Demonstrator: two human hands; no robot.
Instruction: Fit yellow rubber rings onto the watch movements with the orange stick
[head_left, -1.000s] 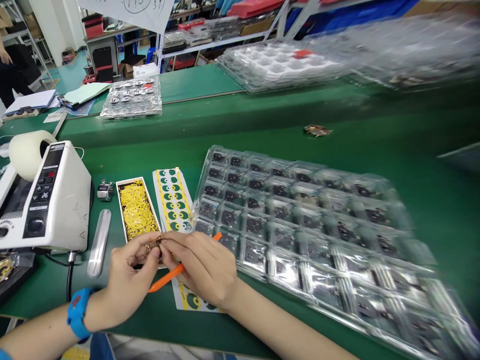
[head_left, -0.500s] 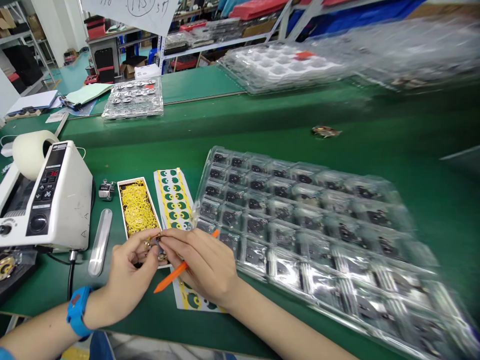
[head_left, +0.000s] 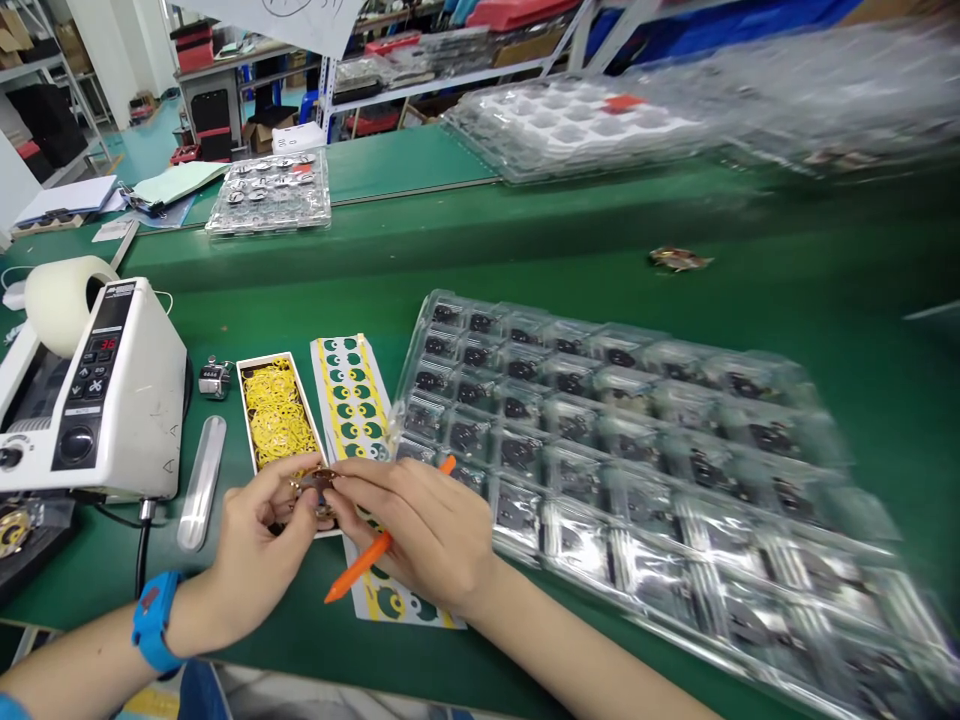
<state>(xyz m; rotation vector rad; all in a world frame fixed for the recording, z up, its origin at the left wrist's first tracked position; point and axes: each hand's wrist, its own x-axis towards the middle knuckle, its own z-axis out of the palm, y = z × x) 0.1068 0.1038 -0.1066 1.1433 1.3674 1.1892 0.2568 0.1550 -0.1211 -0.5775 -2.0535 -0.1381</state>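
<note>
Both hands meet close to the near edge of the green tabletop (head_left: 525, 275), toward its left end. The left hand (head_left: 259, 545), with a blue wristband (head_left: 154, 620) on the wrist, pinches a small brown part (head_left: 315, 485) between thumb and fingertips. The right hand (head_left: 424, 530) has its thumb and forefinger closed on the same part from the other side. It also grips an orange stick (head_left: 367, 562), which runs under the fingers and pokes out at both ends. The part is held just above the near end of a white box (head_left: 276, 415) filled with yellow pieces. It is too small to make out in detail.

Just right of the box lies a sticker sheet (head_left: 351, 398) printed in yellow and green, its near end passing under the right hand. Beside that, a large clear tray (head_left: 637, 470) of many small pockets, each with a dark piece inside, stretches toward the near right corner.

Left of the box a clear tube (head_left: 199, 485) lies on the tabletop, with a metal tally counter (head_left: 215, 378) just beyond it. At the left edge stands a white tape dispenser (head_left: 97, 400) with a tape roll (head_left: 64, 300) at its back.

Farther off, a loose part (head_left: 679, 260) sits alone on the green surface well beyond the large tray. A smaller tray (head_left: 270, 195) and some papers (head_left: 180, 183) rest near the far left corner.
</note>
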